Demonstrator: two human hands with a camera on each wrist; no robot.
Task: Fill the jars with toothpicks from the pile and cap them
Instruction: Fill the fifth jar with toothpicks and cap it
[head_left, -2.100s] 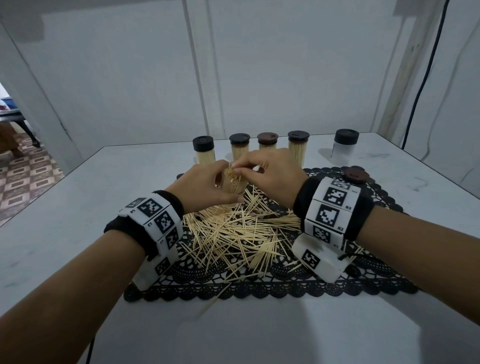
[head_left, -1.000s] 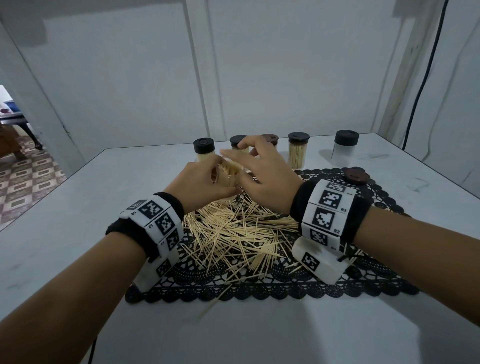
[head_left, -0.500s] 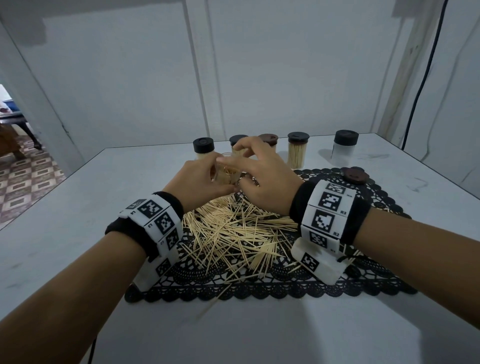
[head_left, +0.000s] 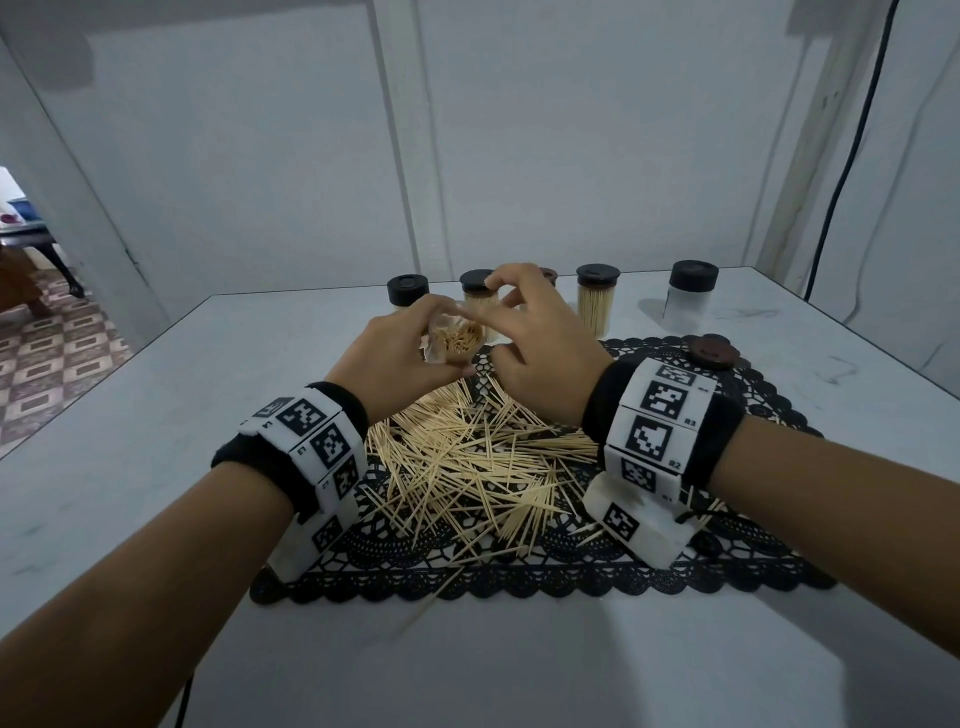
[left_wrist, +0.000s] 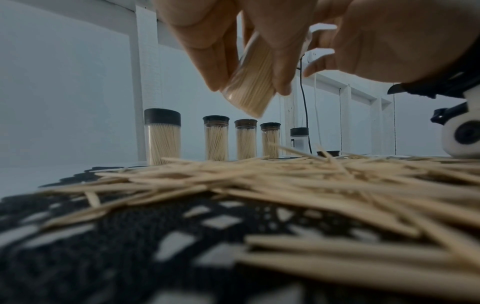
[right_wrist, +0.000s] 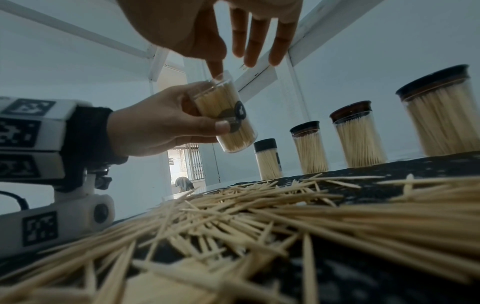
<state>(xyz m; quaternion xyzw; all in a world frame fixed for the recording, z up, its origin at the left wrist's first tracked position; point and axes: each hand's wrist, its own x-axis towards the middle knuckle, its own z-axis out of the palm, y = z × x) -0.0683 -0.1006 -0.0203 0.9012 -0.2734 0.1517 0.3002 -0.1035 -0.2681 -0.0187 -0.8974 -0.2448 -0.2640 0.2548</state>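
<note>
Left hand (head_left: 400, 358) grips a clear, uncapped jar (right_wrist: 225, 115), tilted and packed with toothpicks; right hand (head_left: 540, 348) loose-fingered, fingertip at its rim.

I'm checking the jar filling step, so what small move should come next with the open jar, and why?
Probably reach the right hand back for the loose brown cap on the mat. The open jar, gripped tilted in the left hand, already looks packed with toothpicks, and the right index fingertip only touches its rim, holding nothing.
</note>
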